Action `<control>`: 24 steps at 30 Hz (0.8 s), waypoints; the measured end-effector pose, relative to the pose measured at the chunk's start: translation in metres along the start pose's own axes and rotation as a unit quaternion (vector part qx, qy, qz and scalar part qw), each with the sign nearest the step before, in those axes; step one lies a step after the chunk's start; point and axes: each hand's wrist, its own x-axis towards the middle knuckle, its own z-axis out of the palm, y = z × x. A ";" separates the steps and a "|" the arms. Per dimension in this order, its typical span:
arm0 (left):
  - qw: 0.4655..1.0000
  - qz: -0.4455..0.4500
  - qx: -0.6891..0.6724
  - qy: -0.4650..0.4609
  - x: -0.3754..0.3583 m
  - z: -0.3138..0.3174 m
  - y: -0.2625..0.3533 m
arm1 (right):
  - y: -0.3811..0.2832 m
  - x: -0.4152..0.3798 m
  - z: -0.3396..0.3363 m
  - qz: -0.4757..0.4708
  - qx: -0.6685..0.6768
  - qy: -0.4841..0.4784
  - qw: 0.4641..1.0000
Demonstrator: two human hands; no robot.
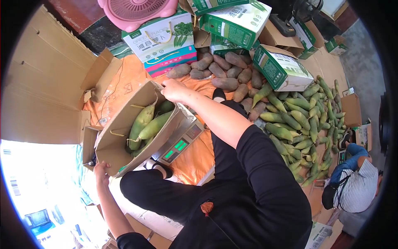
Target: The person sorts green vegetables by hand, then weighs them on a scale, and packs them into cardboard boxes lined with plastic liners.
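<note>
An open cardboard box [118,118] holds several green radishes [143,122] and stands tilted on a digital scale [188,137] with lit green digits. My left hand [101,169] grips the box's near lower-left edge, fingers closed on the cardboard. At the box's upper right edge, my right hand [174,90] is closed on the rim, its fingertips partly hidden behind the cardboard. The radishes lie inside, between my two hands, and neither hand touches them.
A large pile of green radishes [304,120] lies to the right, beside dark reddish tubers [226,83]. Printed cartons [277,68] and a pink fan [139,10] are at the back. Another person [358,182] crouches at far right. Orange sheeting [190,162] covers the floor.
</note>
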 end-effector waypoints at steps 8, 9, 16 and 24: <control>0.994 0.043 -0.087 0.055 -0.037 -0.096 -0.026 | -0.062 -0.001 0.061 -0.125 0.102 -0.041 0.986; 0.989 0.048 -0.119 0.074 -0.047 -0.107 -0.032 | -0.076 -0.006 0.070 -0.147 0.105 -0.044 0.982; 0.969 0.069 -0.153 0.183 -0.121 -0.184 -0.128 | -0.147 -0.060 0.153 -0.146 0.067 -0.192 0.968; 0.946 0.045 -0.130 0.295 -0.209 -0.241 -0.270 | -0.105 -0.140 0.361 -0.039 -0.024 -0.368 0.929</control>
